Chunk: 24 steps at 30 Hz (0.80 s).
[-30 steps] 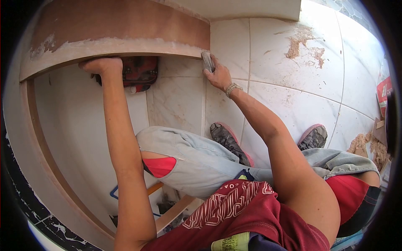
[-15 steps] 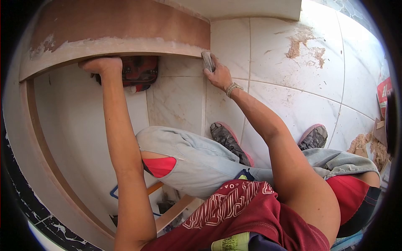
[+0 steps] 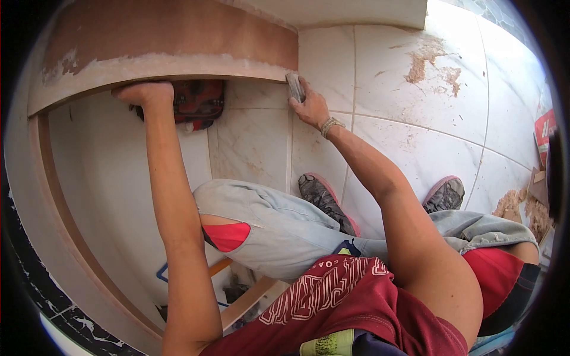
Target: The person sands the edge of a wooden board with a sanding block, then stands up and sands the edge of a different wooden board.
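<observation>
My right hand (image 3: 310, 107) is closed around a small grey, dusty sanding block (image 3: 295, 88). The block touches the right end of the lower edge of a curved wooden panel (image 3: 178, 41), which is brown with a pale, filler-like strip along that edge. My left hand (image 3: 145, 93) reaches up against the underside of the same edge, further left. Most of its fingers are hidden behind the panel, so their grip does not show. Just right of that hand, a red and black bag or case (image 3: 199, 102) sits partly beneath the panel.
White tiles (image 3: 392, 160) cover the floor, with brown dust patches (image 3: 430, 62) on them. A wooden frame strip (image 3: 71, 231) curves down the left side. My shoes (image 3: 323, 199) stand on the tiles. A red and white packet (image 3: 544, 135) lies at the far right.
</observation>
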Tool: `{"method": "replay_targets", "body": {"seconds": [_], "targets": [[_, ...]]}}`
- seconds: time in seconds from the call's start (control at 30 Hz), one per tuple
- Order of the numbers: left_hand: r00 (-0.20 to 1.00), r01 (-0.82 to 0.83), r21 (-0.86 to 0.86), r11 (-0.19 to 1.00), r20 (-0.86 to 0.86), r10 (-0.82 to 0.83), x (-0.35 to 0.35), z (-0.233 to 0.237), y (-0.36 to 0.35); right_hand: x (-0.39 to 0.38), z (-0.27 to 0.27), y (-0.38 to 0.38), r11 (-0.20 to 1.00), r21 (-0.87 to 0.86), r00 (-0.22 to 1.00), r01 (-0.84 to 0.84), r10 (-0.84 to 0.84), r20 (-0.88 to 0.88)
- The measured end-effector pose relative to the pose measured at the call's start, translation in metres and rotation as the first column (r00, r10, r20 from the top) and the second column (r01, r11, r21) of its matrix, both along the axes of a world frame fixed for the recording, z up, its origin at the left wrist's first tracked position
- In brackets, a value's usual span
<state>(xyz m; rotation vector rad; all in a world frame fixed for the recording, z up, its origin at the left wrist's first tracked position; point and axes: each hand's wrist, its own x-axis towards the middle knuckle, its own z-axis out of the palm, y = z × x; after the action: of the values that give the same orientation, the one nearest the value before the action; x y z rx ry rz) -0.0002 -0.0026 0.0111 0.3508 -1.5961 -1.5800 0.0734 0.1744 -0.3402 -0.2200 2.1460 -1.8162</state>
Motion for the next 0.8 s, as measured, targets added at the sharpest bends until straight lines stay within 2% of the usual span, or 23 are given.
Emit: {"method": "replay_targets", "body": {"seconds": [0.8], "targets": [[1.0, 0.028, -0.02, 0.999, 0.006, -0.027, 0.003, 0.0016, 0.0093, 0.0011, -0.0021, -0.0007, 0.999, -0.034, 1.0, 0.01, -0.011, -0.014]]}}
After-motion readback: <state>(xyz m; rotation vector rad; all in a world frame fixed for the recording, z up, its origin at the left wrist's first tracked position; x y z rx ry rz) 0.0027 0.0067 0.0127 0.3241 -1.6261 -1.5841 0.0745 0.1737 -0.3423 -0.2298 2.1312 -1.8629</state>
